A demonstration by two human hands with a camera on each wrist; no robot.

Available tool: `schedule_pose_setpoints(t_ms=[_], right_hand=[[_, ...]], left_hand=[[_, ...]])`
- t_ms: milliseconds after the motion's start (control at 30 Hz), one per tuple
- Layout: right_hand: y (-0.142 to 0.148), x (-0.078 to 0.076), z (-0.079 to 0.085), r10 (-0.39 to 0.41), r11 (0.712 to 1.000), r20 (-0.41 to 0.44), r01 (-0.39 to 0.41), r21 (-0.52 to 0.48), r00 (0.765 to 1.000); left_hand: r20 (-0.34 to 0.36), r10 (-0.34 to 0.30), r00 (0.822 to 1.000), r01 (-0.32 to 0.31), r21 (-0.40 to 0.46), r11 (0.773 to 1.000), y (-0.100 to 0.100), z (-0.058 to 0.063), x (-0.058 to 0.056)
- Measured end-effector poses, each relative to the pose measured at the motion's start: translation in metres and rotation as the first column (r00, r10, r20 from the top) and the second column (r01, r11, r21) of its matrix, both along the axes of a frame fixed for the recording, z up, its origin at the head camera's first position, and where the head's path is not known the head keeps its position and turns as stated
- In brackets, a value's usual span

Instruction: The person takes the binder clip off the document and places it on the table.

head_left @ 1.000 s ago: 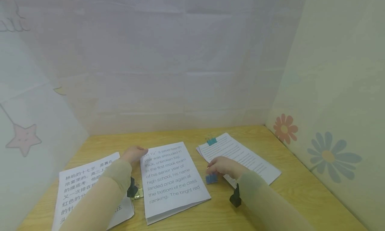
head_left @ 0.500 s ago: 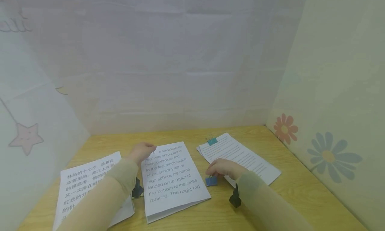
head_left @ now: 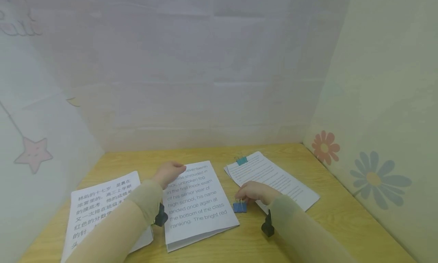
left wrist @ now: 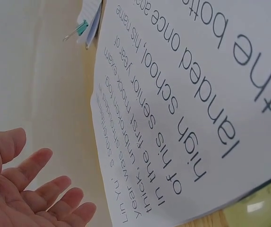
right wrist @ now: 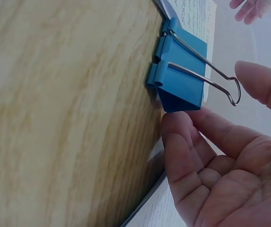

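Pale walls close in the scene on three sides: a plain one behind, one with a pink star (head_left: pixel 33 155) at the left, one with painted flowers (head_left: pixel 373 178) at the right. Between them lies a light wooden table (head_left: pixel 205 154). On it are three sets of printed sheets: Chinese pages (head_left: pixel 99 206) at the left, a thick English stack (head_left: pixel 196 202) in the middle, and a smaller-print bundle (head_left: pixel 273 177) at the right, fastened at its far corner by a teal clip (head_left: pixel 241 160). The left hand (head_left: pixel 169 172) hovers at the middle stack's far left corner, fingers loosely spread, gripping nothing. The right hand (head_left: pixel 254 190) touches a blue binder clip (head_left: pixel 240 206) with its fingertips (right wrist: pixel 180 125); the clip stands on the table between the middle stack and the right bundle, wire handles up.
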State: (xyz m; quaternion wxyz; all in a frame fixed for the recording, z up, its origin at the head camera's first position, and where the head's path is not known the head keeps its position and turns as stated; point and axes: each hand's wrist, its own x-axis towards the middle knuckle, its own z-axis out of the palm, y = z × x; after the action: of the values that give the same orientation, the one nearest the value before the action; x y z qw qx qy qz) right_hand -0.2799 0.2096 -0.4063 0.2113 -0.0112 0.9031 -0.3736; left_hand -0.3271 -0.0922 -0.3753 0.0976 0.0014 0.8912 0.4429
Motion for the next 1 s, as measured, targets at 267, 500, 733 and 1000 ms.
schedule_pose_setpoints(t_ms=[267,500,733,1000], right_hand=[[0.005,0.001,0.002,0.015,0.999,-0.019,-0.016,-0.044,1.000],[0.014,-0.001,0.008,0.005,0.998,-0.046,-0.007,-0.061,0.999],[0.031,-0.005,0.011,-0.043,0.999,-0.048,0.041,-0.032,0.998],[0.048,-0.010,0.016,-0.089,0.995,-0.044,0.088,-0.042,0.995]], left_hand=[[0.004,-0.020,1.000,0.020,-0.004,1.000,0.009,0.004,0.004],[0.008,-0.053,0.999,0.053,0.030,0.998,0.027,0.011,0.013],[0.065,-0.101,0.993,0.097,0.063,0.993,0.054,0.010,0.014],[0.048,-0.130,0.990,0.126,0.065,0.990,0.085,0.004,0.010]])
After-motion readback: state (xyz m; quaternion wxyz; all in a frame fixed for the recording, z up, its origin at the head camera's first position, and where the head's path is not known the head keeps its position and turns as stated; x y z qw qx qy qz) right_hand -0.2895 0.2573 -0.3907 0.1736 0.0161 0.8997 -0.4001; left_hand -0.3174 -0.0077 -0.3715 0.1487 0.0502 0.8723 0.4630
